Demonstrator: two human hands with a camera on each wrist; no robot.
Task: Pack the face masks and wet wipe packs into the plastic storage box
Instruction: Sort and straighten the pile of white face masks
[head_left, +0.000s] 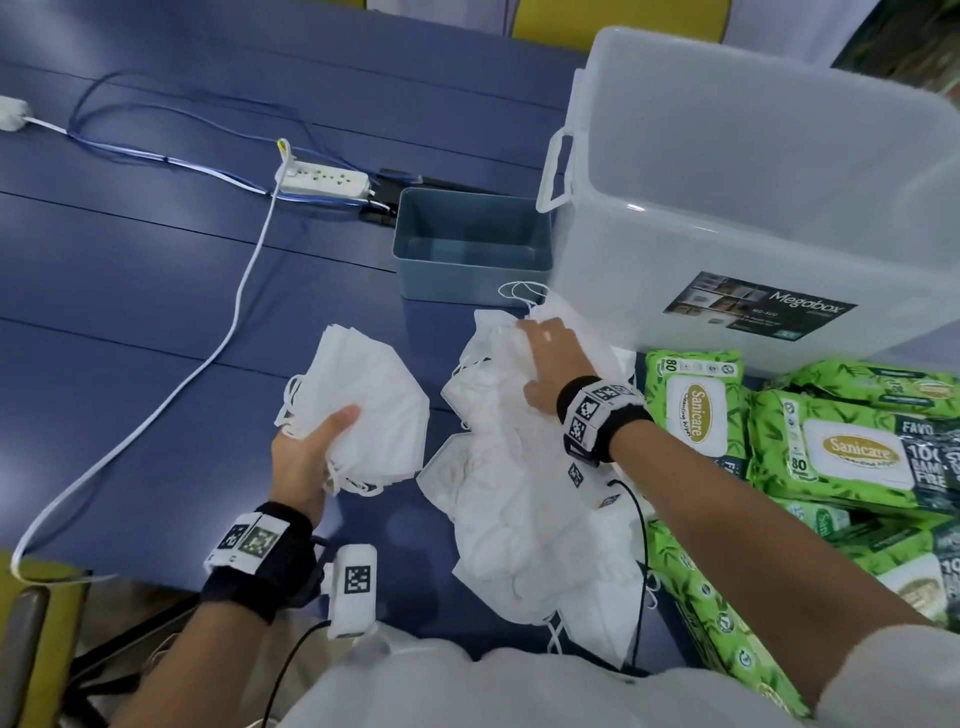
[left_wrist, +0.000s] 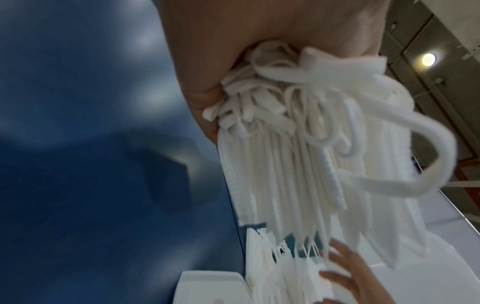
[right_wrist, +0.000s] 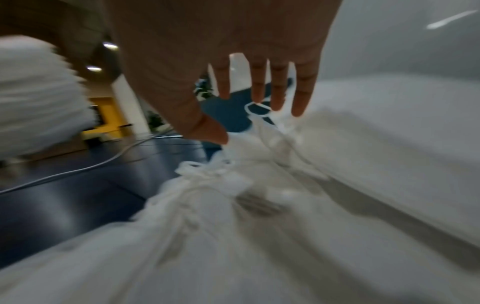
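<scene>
My left hand (head_left: 311, 441) grips a stack of white folded face masks (head_left: 363, 405) above the blue table; the left wrist view shows their edges and ear loops (left_wrist: 298, 127) bunched in my palm. A loose heap of more white masks (head_left: 519, 493) lies in the middle of the table. My right hand (head_left: 550, 358) hovers over the heap's far end with fingers (right_wrist: 301, 92) spread and straight, holding nothing. The clear plastic storage box (head_left: 753, 182) stands behind the heap at the right. Several green wet wipe packs (head_left: 831, 452) lie at the right, in front of the box.
A small blue-grey bin (head_left: 467, 244) stands left of the storage box. A white power strip (head_left: 324, 179) with white and blue cables (head_left: 218, 343) lies across the blue table (head_left: 130, 312) to the left. A yellow chair (head_left: 36, 613) is at the near left corner.
</scene>
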